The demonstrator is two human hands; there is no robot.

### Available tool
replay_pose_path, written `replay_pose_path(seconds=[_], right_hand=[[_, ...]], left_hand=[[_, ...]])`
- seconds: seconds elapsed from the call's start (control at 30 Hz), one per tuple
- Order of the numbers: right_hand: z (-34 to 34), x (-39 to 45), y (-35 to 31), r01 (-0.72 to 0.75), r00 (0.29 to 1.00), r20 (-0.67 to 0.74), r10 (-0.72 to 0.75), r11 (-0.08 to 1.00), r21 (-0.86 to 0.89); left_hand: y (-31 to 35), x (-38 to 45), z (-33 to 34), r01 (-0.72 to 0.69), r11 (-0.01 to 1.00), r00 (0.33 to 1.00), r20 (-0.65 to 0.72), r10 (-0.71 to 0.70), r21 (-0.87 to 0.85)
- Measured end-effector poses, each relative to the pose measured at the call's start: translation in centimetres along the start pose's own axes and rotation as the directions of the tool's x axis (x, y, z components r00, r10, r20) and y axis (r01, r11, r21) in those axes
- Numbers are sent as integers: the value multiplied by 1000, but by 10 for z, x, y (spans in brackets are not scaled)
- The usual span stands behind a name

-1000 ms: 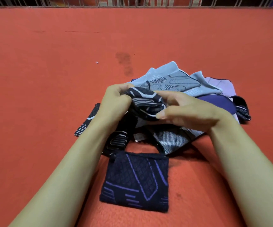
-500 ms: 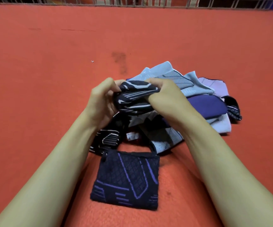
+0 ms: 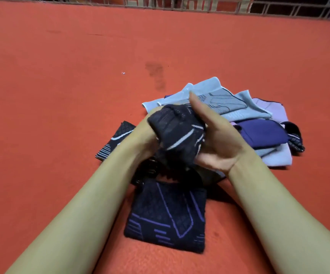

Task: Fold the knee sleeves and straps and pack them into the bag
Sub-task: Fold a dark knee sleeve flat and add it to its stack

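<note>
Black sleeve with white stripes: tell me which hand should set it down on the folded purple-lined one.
Right, probably. The right hand cups the black sleeve from its open side, in plain view; the left hand is mostly hidden behind it. The purple-lined sleeve lies just below both.

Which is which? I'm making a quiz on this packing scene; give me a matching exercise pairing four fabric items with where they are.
Items:
1. black sleeve with white stripes
2. black sleeve with purple lines
3. light blue sleeve
4. navy pouch

Places:
A. top of the far pile
B. flat, nearest the camera
C. held between both hands
D. right side of the pile

Pairs: 1-C, 2-B, 3-A, 4-D
</note>
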State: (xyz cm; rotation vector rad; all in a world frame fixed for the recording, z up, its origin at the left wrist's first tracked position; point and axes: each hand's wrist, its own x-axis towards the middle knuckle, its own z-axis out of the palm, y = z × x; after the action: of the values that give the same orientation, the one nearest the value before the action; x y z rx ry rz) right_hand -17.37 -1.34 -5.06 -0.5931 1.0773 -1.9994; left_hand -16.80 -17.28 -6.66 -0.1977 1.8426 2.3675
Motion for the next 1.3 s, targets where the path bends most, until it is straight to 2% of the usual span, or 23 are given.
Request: replay_pose_path(seconds=[0.03,0.1,0.2,0.27,0.33,0.4,0.47,0.6,0.7,0.83,1.0,1.1,1.2,1.3], right_hand=[[-4,3,0,-8,993,-115,-11,986,-166],[-3,5,-7,14,965,-246,-89,957,-291],[-14,10,-6,107,885,-414,-212,959,-264],[-19,9,-7,145,862,-436,-259,950,-277],[-20,7,-11,155,865,-421,-273,943,-293],[-24,5,-15,149,858,-424,-290,931,-334],[-30,4,-17,117,818,-479,-317,909,-400],[-45,2,-22,58,704,-576,-415,842,-537],[-51,-2,-25,45,638,-617,-461,822,-568],[-61,-8,-33,100,555,-663,-503,831,-547],[-69,-15,-39,191,593,-570,-569,787,-587],[-73,-17,-39,164,644,-463,-609,701,-694],[-76,-19,-39,119,648,-444,-619,658,-744],[-77,-17,-36,78,618,-404,-674,565,-822]], left_hand=[[2,1,-4,-2,1000,998,55,3,-20],[11,1,-11,-28,996,947,316,54,-86],[15,-1,-19,-1,1000,882,471,15,-29],[8,2,-23,-45,998,874,485,19,42],[3,6,-25,-158,982,896,433,99,103],[4,9,-24,-223,969,942,281,185,108],[4,14,-25,-258,958,960,145,239,128],[5,22,-32,-332,902,935,-34,354,275],[3,25,-36,-328,899,930,-68,361,289],[4,28,-42,-330,913,914,-162,372,238],[6,24,-48,-354,916,916,-127,380,187],[8,27,-48,-352,918,900,-204,385,181],[7,30,-53,-313,930,889,-284,358,195],[6,30,-52,-278,913,862,-340,375,299]])
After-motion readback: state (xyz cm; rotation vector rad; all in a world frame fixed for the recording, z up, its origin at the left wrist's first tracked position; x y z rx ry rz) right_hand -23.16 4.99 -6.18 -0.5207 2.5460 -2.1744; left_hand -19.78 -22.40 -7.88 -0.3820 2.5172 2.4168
